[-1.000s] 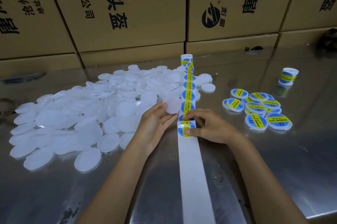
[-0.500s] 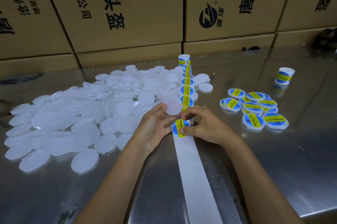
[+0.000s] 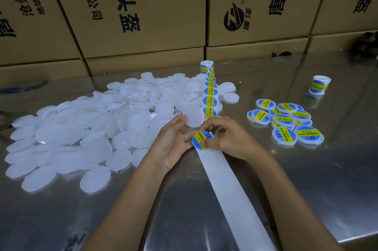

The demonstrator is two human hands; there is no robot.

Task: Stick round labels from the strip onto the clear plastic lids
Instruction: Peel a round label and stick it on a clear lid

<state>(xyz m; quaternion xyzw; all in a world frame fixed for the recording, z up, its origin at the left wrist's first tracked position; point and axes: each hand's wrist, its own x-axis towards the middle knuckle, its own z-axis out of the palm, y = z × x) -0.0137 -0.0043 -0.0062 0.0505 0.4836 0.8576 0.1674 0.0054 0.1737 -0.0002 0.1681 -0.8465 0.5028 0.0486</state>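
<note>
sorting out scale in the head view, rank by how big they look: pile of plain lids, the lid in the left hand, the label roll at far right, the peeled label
1. pile of plain lids
2. lid held in the left hand
3. peeled label and label roll: look about alike; the roll is farther away, so unranked.

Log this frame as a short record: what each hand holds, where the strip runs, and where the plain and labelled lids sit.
left hand: holds a plain clear lid at its fingertips
right hand: pinches a round label at the strip's peel point
strip: runs from the roll toward the person; bare backing nearer
plain lids: large pile, left of strip
labelled lids: small pile, right of strip
spare roll: far right, upright
surface: metal table
</note>
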